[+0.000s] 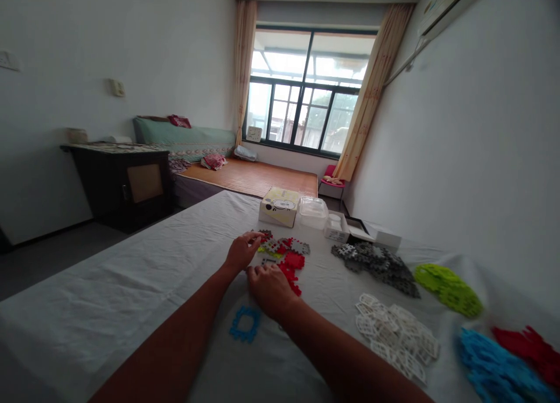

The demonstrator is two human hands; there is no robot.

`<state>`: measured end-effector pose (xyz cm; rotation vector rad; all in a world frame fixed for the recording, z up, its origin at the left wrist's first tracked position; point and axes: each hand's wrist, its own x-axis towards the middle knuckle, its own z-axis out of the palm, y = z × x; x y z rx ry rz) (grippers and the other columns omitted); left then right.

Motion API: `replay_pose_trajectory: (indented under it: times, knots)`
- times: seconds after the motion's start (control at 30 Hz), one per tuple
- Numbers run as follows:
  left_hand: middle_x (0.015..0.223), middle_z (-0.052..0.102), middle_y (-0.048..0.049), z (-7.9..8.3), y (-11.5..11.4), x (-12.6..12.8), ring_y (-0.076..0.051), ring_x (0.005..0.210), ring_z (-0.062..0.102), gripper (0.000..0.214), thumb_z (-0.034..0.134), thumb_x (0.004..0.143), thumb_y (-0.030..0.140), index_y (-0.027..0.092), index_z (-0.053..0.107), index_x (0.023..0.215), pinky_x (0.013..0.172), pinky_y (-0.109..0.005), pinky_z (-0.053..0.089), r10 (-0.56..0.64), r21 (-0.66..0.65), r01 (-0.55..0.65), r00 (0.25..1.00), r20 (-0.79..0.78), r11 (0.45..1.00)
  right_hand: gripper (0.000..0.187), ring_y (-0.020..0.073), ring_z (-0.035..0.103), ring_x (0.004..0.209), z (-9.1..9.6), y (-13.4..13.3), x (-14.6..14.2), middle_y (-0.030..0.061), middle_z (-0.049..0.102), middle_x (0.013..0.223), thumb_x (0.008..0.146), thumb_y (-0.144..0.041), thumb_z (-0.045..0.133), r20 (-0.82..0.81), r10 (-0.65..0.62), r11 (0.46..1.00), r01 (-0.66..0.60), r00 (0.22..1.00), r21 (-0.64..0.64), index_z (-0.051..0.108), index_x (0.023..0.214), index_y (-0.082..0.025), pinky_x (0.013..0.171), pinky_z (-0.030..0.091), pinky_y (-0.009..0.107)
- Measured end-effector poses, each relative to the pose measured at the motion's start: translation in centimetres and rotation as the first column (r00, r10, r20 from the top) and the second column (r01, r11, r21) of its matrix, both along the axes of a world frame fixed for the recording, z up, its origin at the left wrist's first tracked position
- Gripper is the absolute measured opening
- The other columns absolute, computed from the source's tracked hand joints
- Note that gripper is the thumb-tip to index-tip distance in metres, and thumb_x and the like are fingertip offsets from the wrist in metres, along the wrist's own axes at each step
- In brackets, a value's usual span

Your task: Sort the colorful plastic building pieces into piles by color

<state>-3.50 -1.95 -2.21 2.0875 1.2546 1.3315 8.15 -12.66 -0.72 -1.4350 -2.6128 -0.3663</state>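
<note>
Interlocking plastic pieces with toothed edges, in red [294, 260], grey [301, 246] and a little yellow-green, are joined into a structure on the white cloth. My left hand [242, 253] is at its left side, thumb and fingers closed on the edge of the pieces. Just nearer to me, my right hand [272, 289] is curled with knuckles up beside a grey piece [268, 261]. Its fingertips are hidden, so what they hold does not show. Close to my right wrist, a blue square frame piece [245, 323] lies flat by itself.
On the right are piles of dark grey pieces [378, 266], yellow-green pieces [450, 287], white pieces [396, 333], blue pieces [503, 365] and red pieces [531, 347]. Behind the structure stand a yellow-white carton [279, 207], a clear plastic container [312, 211] and a small white box [336, 227].
</note>
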Motion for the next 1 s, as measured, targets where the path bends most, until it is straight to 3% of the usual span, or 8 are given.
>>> replay_pose_trajectory:
  times: [0.13, 0.23, 0.4, 0.5, 0.6, 0.77, 0.93, 1.0]
  knots:
    - [0.095, 0.073, -0.0055, 0.0, 0.1, -0.2, -0.018, 0.078, 0.069, 0.032, 0.048, 0.083, 0.038, 0.018, 0.070, 0.096, 0.074, -0.027, 0.053, -0.001, -0.006, 0.001, 1.000, 0.006, 1.000, 0.027, 0.0209, 0.061, 0.090, 1.2, 0.7, 2.0, 0.0104, 0.067, 0.097, 0.092, -0.013, 0.040, -0.023, -0.020, 0.997, 0.021, 1.000, 0.077, 0.053, 0.115, -0.016, 0.078, 0.045, 0.034]
    - [0.095, 0.073, -0.0054, 0.0, 0.1, -0.4, -0.019, 0.080, 0.069, 0.032, 0.048, 0.084, 0.038, 0.018, 0.070, 0.097, 0.074, -0.027, 0.053, -0.004, -0.017, 0.004, 1.000, 0.010, 1.000, 0.029, 0.0210, 0.060, 0.098, 2.0, 1.5, 5.4, 0.0094, 0.065, 0.105, 0.091, -0.016, 0.042, -0.140, -0.172, 0.976, 0.188, 0.975, 0.112, 0.054, 0.117, -0.021, 0.083, 0.044, 0.033]
    - [0.092, 0.074, -0.0063, 0.1, -0.2, -0.1, -0.019, 0.079, 0.068, 0.033, 0.048, 0.084, 0.038, 0.018, 0.070, 0.097, 0.071, -0.028, 0.052, -0.012, -0.027, 0.011, 1.000, -0.024, 1.000, 0.031, 0.0165, 0.063, 0.095, 2.5, 2.9, 14.7, 0.0083, 0.065, 0.112, 0.090, -0.015, 0.038, -0.315, -0.435, 0.879, 0.473, 0.844, 0.052, 0.057, 0.115, -0.020, 0.080, 0.044, 0.025]
    - [0.094, 0.073, -0.0061, 0.0, -0.3, 0.1, -0.019, 0.080, 0.068, 0.032, 0.048, 0.083, 0.038, 0.019, 0.071, 0.095, 0.071, -0.027, 0.052, -0.021, -0.026, 0.020, 0.999, -0.043, 0.999, 0.027, 0.0166, 0.065, 0.092, 2.2, 3.9, 20.4, 0.0082, 0.068, 0.106, 0.092, -0.021, 0.040, -0.346, -0.538, 0.823, 0.568, 0.769, -0.017, 0.058, 0.111, -0.018, 0.077, 0.044, 0.024]
    - [0.097, 0.073, -0.0057, -0.2, -0.3, 0.2, -0.019, 0.084, 0.068, 0.031, 0.048, 0.083, 0.038, 0.020, 0.071, 0.095, 0.074, -0.026, 0.052, -0.042, -0.015, 0.041, 0.997, -0.072, 0.999, 0.021, 0.0186, 0.066, 0.091, 1.6, 4.7, 24.1, 0.0081, 0.071, 0.096, 0.090, -0.027, 0.046, -0.353, -0.594, 0.782, 0.622, 0.722, -0.043, 0.060, 0.103, -0.017, 0.075, 0.043, 0.024]
    - [0.097, 0.073, -0.0056, -0.6, -0.4, 0.1, -0.018, 0.083, 0.068, 0.031, 0.049, 0.084, 0.037, 0.020, 0.071, 0.098, 0.074, -0.026, 0.052, -0.050, -0.020, 0.048, 0.992, -0.112, 0.999, 0.016, 0.0199, 0.064, 0.090, 0.8, 5.3, 25.8, 0.0081, 0.069, 0.097, 0.087, -0.024, 0.052, -0.344, -0.599, 0.776, 0.631, 0.723, -0.025, 0.062, 0.098, -0.017, 0.077, 0.043, 0.027]
    - [0.097, 0.072, -0.0054, -0.9, -0.3, 0.2, -0.017, 0.080, 0.067, 0.030, 0.049, 0.085, 0.035, 0.020, 0.071, 0.098, 0.074, -0.026, 0.051, -0.054, -0.030, 0.051, 0.992, -0.113, 0.998, 0.023, 0.0238, 0.056, 0.104, 0.9, 5.5, 26.1, 0.0106, 0.065, 0.105, 0.086, -0.023, 0.052, -0.322, -0.598, 0.728, 0.665, 0.734, 0.165, 0.060, 0.107, -0.018, 0.084, 0.041, 0.031]
    - [0.097, 0.072, -0.0055, -1.0, -0.2, 0.2, -0.017, 0.080, 0.067, 0.029, 0.049, 0.085, 0.034, 0.020, 0.071, 0.098, 0.075, -0.026, 0.051, -0.060, -0.034, 0.056, 0.992, -0.108, 0.998, 0.025, 0.0233, 0.055, 0.105, 1.1, 5.9, 25.4, 0.0113, 0.064, 0.107, 0.087, -0.023, 0.050, -0.344, -0.582, 0.729, 0.660, 0.737, 0.180, 0.060, 0.109, -0.017, 0.088, 0.041, 0.031]
